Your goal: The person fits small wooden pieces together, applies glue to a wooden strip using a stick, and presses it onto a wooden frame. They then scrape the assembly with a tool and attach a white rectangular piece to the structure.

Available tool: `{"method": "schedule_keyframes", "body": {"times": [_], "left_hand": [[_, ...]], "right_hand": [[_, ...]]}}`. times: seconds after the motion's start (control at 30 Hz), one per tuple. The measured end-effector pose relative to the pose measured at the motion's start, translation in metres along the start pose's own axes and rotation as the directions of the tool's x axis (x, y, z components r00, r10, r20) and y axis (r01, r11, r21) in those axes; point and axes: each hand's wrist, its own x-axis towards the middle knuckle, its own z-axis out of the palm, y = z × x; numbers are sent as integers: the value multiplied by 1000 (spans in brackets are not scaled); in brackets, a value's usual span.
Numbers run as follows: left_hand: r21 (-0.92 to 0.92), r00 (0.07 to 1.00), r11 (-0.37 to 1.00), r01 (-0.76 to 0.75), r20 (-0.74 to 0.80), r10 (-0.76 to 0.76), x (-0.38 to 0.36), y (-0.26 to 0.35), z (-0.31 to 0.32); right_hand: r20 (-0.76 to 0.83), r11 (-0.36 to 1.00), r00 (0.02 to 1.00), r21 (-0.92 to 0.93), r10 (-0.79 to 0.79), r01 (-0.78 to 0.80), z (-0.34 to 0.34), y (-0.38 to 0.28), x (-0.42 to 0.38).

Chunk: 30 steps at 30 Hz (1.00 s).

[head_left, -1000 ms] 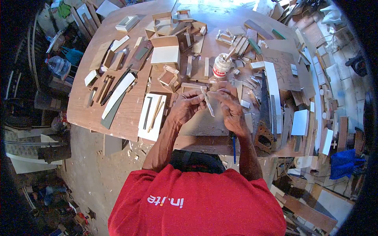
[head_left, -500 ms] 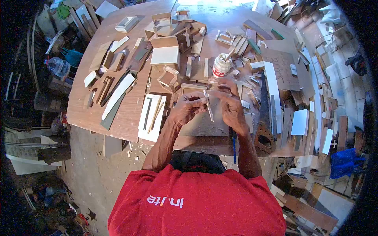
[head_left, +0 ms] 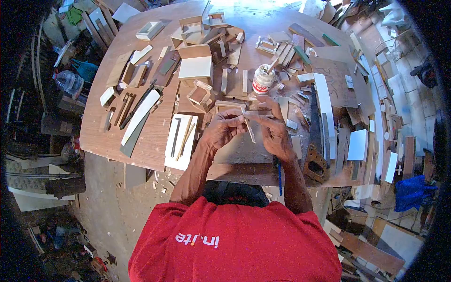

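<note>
My left hand [head_left: 224, 128] pinches a thin narrow wooden strip [head_left: 250, 129], which slants down between my hands. My right hand [head_left: 274, 128] is on the strip's other side, with its index finger stretched to the strip's upper end and the other fingers apart. Whether that fingertip touches the strip is hard to tell. Just beyond my right hand stands an open glue jar [head_left: 261, 81] with a stick in it. A shallow wooden frame [head_left: 230, 104] lies behind my hands.
On the brown table [head_left: 155, 152] are small wooden boxes [head_left: 196, 63], a white board [head_left: 180, 160] with thin sticks to the left, and a handsaw [head_left: 315, 162] to the right. Wood offcuts lie around the jar. A blue pencil-like stick [head_left: 280, 178] is at the front edge.
My right index finger has moved slightly down and left toward the strip's upper end. My left hand still holds the strip, almost unmoved. The view has shifted slightly.
</note>
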Motion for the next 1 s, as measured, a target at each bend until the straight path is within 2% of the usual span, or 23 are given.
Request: {"method": "schedule_keyframes", "body": {"times": [0.1,0.17,0.2,0.27,0.4,0.47,0.53,0.7,0.77,0.8,0.87,1.0], "left_hand": [[10,1000,1000,0,22,0,2,-2,-7],[24,999,1000,-2,50,1,2,-2,-10],[21,999,1000,-1,45,0,2,-1,-9],[18,999,1000,-3,40,2,1,1,-7],[36,999,999,-11,31,10,3,-1,-11],[38,999,999,-17,30,16,3,0,-11],[36,999,999,-6,-45,7,2,0,-5],[21,999,1000,-19,-31,20,4,0,-5],[21,999,1000,-23,-22,23,3,1,-8],[18,999,1000,-24,-32,24,2,1,-8],[15,999,1000,-17,-36,17,2,-1,-7],[49,998,999,-17,-65,20,3,0,-7]], "right_hand": [[1,996,1000,91,27,-27,-3,2,0],[-43,988,995,120,-94,99,-2,11,1],[-45,988,995,119,-92,97,-2,10,0],[-56,992,998,126,8,-1,1,5,0],[-27,992,999,123,41,-38,-1,2,-4],[-1,991,995,94,-99,98,-7,11,-4],[-25,994,998,97,-56,58,-1,15,-6],[-34,999,999,32,-15,16,0,0,-5],[-9,990,994,96,-105,105,-3,9,-8],[-9,990,995,97,-102,103,-3,8,-9],[12,993,998,99,68,-69,-6,0,-12],[31,992,996,88,85,-87,0,-4,-15]]}}
